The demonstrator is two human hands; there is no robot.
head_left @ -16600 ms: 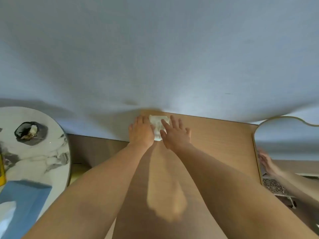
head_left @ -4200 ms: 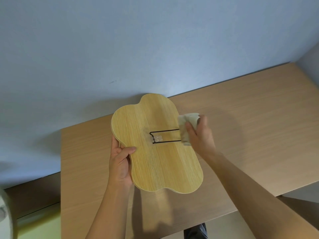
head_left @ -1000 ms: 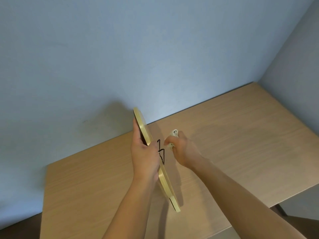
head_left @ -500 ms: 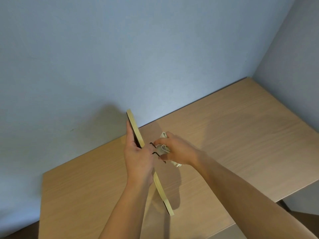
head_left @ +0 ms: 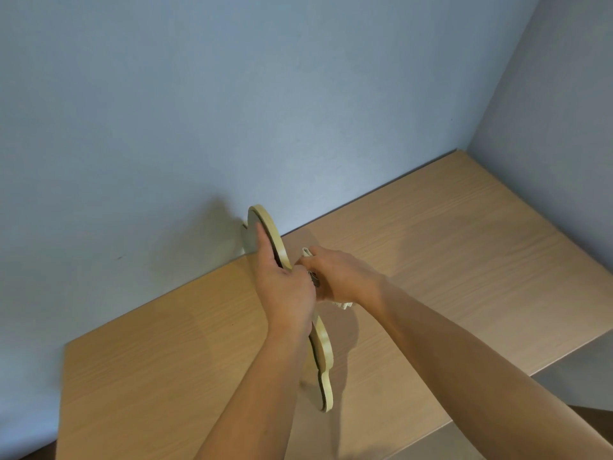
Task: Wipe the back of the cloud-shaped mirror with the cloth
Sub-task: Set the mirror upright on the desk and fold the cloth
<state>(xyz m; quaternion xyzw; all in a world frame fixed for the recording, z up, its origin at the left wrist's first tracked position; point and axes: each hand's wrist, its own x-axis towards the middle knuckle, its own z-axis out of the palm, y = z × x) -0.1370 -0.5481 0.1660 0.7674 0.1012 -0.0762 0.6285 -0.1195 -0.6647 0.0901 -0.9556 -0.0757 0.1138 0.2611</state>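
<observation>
The cloud-shaped mirror (head_left: 323,356) with its pale wooden rim stands on edge over the table, seen edge-on, its wooden back facing right. My left hand (head_left: 285,290) grips its upper rim at the middle, fingers on the glass side. My right hand (head_left: 338,275) presses against the back, closed around the pale cloth (head_left: 345,305), of which only small bits stick out above and below the fist. A dark bit of the wire stand shows between the two hands.
The light wooden table (head_left: 464,260) runs into a corner of blue-grey walls (head_left: 232,111). Its front edge shows at the lower right, its left edge at the lower left.
Over the last second the mirror stayed upright on edge in my left hand. My right hand with the cloth moved in against the back, close to my left hand.
</observation>
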